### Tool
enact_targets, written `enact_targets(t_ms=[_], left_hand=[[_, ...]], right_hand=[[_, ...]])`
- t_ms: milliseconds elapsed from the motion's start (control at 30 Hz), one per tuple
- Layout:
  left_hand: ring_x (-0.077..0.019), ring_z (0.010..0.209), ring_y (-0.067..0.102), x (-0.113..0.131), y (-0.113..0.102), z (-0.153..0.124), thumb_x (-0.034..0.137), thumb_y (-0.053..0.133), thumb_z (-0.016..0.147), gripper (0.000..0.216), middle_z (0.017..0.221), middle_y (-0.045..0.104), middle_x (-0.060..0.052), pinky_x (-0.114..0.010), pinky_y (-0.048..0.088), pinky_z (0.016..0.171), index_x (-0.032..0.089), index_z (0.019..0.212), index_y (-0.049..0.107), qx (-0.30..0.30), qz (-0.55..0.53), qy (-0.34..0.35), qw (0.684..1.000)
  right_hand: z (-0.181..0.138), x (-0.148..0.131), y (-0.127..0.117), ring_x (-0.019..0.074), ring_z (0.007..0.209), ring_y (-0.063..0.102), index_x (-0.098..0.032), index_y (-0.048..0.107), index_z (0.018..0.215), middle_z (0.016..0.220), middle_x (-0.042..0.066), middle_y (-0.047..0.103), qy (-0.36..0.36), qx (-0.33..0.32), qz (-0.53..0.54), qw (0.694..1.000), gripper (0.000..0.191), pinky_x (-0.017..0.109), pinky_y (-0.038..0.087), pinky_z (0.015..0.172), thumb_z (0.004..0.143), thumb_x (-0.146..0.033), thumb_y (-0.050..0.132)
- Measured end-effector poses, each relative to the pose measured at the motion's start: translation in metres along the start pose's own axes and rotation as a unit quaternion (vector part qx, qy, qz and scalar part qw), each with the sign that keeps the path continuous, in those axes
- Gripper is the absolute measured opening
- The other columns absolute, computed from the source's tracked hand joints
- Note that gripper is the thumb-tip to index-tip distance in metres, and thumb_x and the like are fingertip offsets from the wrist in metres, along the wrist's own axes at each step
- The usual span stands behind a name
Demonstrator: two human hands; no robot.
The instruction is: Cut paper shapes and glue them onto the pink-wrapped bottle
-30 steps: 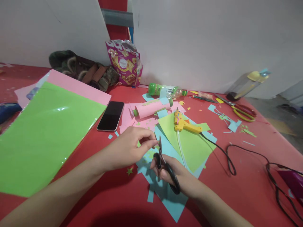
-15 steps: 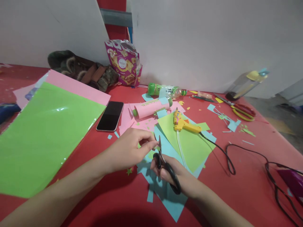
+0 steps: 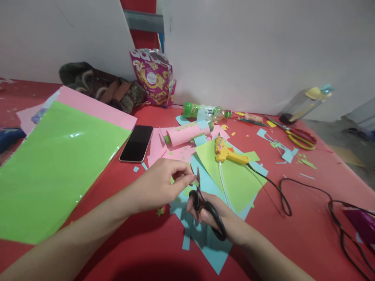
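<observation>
My right hand (image 3: 209, 212) is wrapped around black-handled scissors (image 3: 216, 220), thumb in one loop. Their blades stand partly apart and point away from me. Close by the blades, my left hand (image 3: 171, 181) pinches a tiny scrap of green paper (image 3: 196, 182) between thumb and fingertips; most of the scrap is hidden. Beneath both hands lie light blue paper (image 3: 212, 249) and small green cuttings. A small green paper star (image 3: 159, 212) rests on the red table just below my left hand.
A yellow glue gun (image 3: 231, 156) with a black cord (image 3: 283, 195) lies on green paper. Behind are a pink-wrapped bottle (image 3: 189, 134) and a green bottle (image 3: 191, 110). A phone (image 3: 136, 143) and large green sheets (image 3: 61, 164) are left; red-and-yellow-handled scissors (image 3: 301, 140) lie right.
The scissors' lower handle has swung slightly outward to the right, so the handles are a little wider apart. My left hand has stayed almost still.
</observation>
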State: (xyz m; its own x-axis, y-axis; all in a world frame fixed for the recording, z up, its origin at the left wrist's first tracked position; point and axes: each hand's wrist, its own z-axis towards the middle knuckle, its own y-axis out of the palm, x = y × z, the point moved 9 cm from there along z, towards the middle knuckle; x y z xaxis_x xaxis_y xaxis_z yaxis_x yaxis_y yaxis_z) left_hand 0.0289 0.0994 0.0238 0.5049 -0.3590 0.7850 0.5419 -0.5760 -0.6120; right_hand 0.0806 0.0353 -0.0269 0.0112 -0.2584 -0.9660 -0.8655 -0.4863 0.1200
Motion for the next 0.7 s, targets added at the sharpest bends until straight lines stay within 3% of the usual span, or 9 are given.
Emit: enact_targets(t_ms=[700], left_hand=[[-0.0075, 0.052, 0.04, -0.0007, 0.0013, -0.0001, 0.03, 0.041, 0.078, 0.025, 0.055, 0.046, 0.003, -0.017, 0.031, 0.048, 0.014, 0.064, 0.053, -0.019, -0.018, -0.021, 0.999]], right_hand=[[0.0, 0.0009, 0.0007, 0.0112, 0.06, 0.034, -0.014, 0.048, 0.081, 0.066, -0.001, 0.039, -0.018, -0.02, 0.001, 1.0, 0.053, 0.025, 0.027, 0.054, 0.068, -0.065, 0.043]])
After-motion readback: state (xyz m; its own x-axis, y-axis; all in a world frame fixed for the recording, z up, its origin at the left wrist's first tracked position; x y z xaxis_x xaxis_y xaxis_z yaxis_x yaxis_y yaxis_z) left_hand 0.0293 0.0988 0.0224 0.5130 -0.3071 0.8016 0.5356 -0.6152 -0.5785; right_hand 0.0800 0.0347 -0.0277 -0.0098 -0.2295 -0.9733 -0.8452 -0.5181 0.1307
